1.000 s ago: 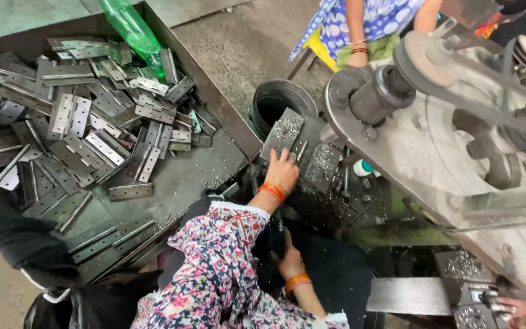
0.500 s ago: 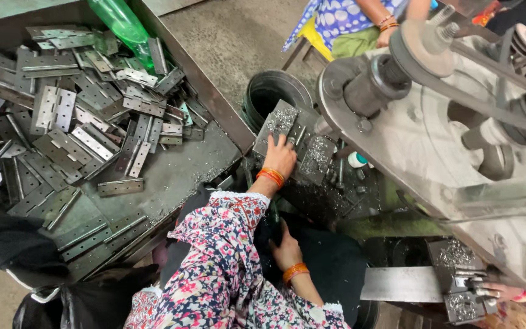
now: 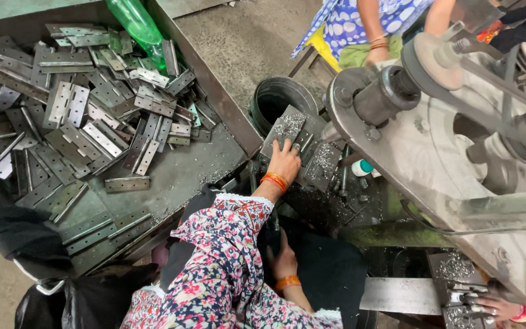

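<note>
The left hand (image 3: 284, 162) reaches forward, palm down, fingers spread flat, its arm in a flowery sleeve. The right hand (image 3: 283, 261) stays low near the body, fingers pointing up, loosely open.

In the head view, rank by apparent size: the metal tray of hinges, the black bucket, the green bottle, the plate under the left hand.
1. Metal tray, by far.
2. Black bucket.
3. Green bottle, partly cut off, and the plate under the left hand: too close to rank.
</note>
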